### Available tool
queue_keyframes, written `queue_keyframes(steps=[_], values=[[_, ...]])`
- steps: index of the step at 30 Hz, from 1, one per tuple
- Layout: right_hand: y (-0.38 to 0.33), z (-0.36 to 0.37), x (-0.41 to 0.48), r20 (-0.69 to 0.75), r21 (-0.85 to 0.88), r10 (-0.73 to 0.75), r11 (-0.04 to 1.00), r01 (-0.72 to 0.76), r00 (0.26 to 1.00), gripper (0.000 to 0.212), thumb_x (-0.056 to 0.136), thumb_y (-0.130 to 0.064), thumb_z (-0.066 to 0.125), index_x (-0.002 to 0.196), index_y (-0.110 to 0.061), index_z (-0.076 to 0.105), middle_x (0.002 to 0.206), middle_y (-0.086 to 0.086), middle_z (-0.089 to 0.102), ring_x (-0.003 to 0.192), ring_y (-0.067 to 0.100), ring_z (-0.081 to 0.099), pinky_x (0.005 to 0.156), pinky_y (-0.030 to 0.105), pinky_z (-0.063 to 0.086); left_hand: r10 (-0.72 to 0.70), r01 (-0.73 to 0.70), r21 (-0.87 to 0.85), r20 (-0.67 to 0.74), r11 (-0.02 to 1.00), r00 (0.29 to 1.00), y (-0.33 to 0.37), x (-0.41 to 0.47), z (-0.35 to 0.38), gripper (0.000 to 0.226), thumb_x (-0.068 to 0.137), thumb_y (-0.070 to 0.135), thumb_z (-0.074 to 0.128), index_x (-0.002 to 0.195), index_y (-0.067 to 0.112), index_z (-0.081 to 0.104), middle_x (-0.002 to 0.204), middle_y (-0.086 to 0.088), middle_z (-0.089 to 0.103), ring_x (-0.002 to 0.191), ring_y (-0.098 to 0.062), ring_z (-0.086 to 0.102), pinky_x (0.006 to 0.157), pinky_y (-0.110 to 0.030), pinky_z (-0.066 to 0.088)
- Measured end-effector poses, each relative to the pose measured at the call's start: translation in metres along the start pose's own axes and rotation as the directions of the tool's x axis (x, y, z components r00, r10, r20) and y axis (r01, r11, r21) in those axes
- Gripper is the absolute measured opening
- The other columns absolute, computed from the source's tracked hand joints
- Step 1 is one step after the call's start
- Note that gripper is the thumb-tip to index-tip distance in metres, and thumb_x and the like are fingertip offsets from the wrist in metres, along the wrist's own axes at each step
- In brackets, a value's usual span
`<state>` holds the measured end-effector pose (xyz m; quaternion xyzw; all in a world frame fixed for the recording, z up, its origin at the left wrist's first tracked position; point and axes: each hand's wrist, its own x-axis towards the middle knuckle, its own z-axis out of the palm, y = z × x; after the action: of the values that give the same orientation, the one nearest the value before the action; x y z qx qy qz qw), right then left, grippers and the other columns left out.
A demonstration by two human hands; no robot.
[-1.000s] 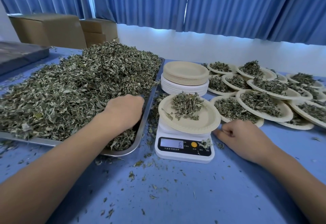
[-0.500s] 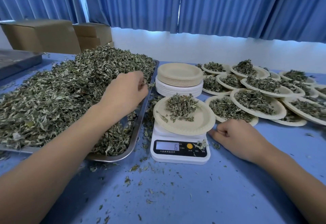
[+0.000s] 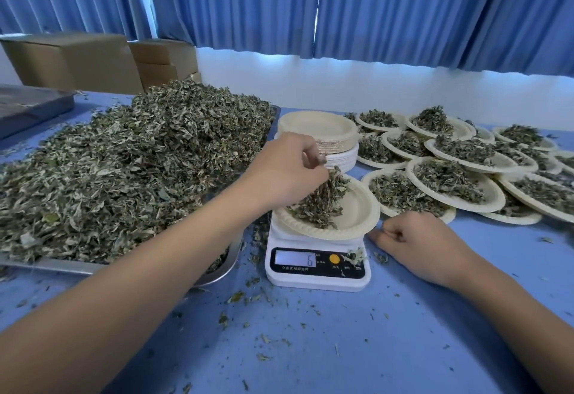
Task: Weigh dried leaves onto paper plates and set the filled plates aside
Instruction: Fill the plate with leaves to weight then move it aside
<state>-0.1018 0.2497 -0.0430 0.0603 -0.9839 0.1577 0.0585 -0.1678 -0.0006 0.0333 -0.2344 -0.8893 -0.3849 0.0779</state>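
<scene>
One wide-angle camera, worn on the person's head, looks forward and down across the blue table. It sits close: both forearms enter from the bottom corners, and the scale lies just below the middle. The tray of leaves fills the left, filled plates the right, and curtains span the top.

Forearms bare right to the frame edge — left hand and right hand bare too.
</scene>
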Motion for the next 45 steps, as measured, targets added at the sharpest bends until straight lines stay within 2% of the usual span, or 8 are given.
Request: queue_keyframes(steps=[4, 9, 12, 16, 23, 30, 41, 45], values=[[0.0, 0.0, 0.0, 0.002, -0.005, -0.001, 1.0, 0.001, 1.0, 0.059, 0.098, -0.044, 0.06, 0.058, -0.014, 0.029, 0.047, -0.004, 0.028, 0.048, 0.016, 0.029, 0.054, 0.035, 0.036, -0.091, 0.109, -0.07, 0.218, 0.992, 0.972, -0.012, -0.006, -0.036, 0.009, 0.08, 0.032, 0.082, 0.084, 0.027, 0.075, 0.078, 0.009, 0.068, 0.065, -0.002, 0.062, 0.066, -0.027, 0.048], [0.0, 0.0, -0.001, 0.004, -0.001, -0.012, 1.0, 0.012, 1.0, 0.059, 0.098, -0.044, 0.06, 0.058, -0.015, 0.029, 0.047, -0.003, 0.028, 0.047, 0.014, 0.028, 0.053, 0.034, 0.032, -0.073, 0.092, -0.068, 0.234, 0.993, 0.97, -0.033, -0.01, -0.076, 0.005, 0.088, 0.037, 0.075, 0.09, 0.032, 0.078, 0.08, 0.009, 0.073, 0.074, -0.006, 0.066, 0.072, -0.029, 0.05], [0.0, 0.0, 0.0, 0.003, -0.005, -0.009, 1.0, 0.009, 1.0, 0.059, 0.098, -0.043, 0.06, 0.058, -0.015, 0.028, 0.047, -0.003, 0.028, 0.047, 0.014, 0.028, 0.052, 0.034, 0.03, -0.19, 0.119, 0.204, 0.376, 0.972, 0.907, -0.047, -0.017, -0.087, 0.018, 0.09, 0.047, 0.068, 0.093, 0.031, 0.075, 0.087, 0.003, 0.074, 0.078, -0.017, 0.068, 0.077, -0.033, 0.055], [0.0, 0.0, 0.0, 0.006, 0.006, -0.005, 1.0, 0.005, 1.0, 0.058, 0.098, -0.044, 0.06, 0.057, -0.015, 0.03, 0.047, -0.003, 0.03, 0.046, 0.013, 0.029, 0.052, 0.033, 0.031, -0.45, 0.082, 0.615, 0.473, 0.784, 0.757, -0.067, -0.034, -0.083, 0.032, 0.089, 0.053, 0.067, 0.096, 0.023, 0.066, 0.095, 0.004, 0.068, 0.09, -0.016, 0.065, 0.085, -0.036, 0.055], [0.001, 0.0, 0.0, 0.009, 0.007, -0.017, 1.0, 0.017, 1.0, 0.059, 0.098, -0.045, 0.06, 0.056, -0.013, 0.032, 0.044, -0.005, 0.03, 0.044, 0.012, 0.03, 0.051, 0.032, 0.031, -0.444, 0.025, 0.698, 0.427, 0.716, 0.788, -0.063, -0.049, -0.057, 0.022, 0.098, 0.034, 0.055, 0.083, 0.025, 0.042, 0.085, 0.002, 0.056, 0.072, -0.014, 0.053, 0.058, -0.029, 0.04], [0.001, 0.0, -0.001, 0.003, 0.029, -0.035, 0.999, 0.035, 0.999, 0.06, 0.097, -0.047, 0.06, 0.057, -0.012, 0.032, 0.045, -0.004, 0.03, 0.044, 0.011, 0.029, 0.051, 0.032, 0.031, -0.404, 0.036, 0.778, 0.285, 0.627, 0.869, -0.066, -0.059, -0.033, 0.014, 0.096, -0.001, 0.041, 0.092, 0.011, 0.046, 0.079, -0.003, 0.048, 0.066, -0.019, 0.05, 0.066, -0.039, 0.045], [0.002, -0.001, -0.002, 0.004, 0.023, -0.048, 0.999, 0.048, 0.999, 0.059, 0.098, -0.045, 0.06, 0.058, -0.013, 0.03, 0.047, -0.004, 0.029, 0.047, 0.013, 0.028, 0.052, 0.033, 0.029, -0.157, 0.195, 0.487, -0.118, 0.852, 0.981, -0.071, -0.051, -0.036, 0.022, 0.104, 0.031, 0.047, 0.085, 0.018, 0.049, 0.083, -0.003, 0.058, 0.067, -0.025, 0.059, 0.067, -0.045, 0.057], [0.003, 0.001, -0.001, -0.002, 0.012, -0.048, 0.999, 0.048, 0.999, 0.059, 0.098, -0.044, 0.06, 0.058, -0.013, 0.031, 0.046, -0.004, 0.03, 0.046, 0.013, 0.029, 0.051, 0.032, 0.029, -0.343, 0.222, 0.702, 0.034, 0.676, 0.939, -0.075, -0.056, -0.044, 0.026, 0.097, 0.051, 0.05, 0.101, 0.025, 0.049, 0.099, 0.001, 0.054, 0.089, -0.026, 0.059, 0.084, -0.047, 0.054]])
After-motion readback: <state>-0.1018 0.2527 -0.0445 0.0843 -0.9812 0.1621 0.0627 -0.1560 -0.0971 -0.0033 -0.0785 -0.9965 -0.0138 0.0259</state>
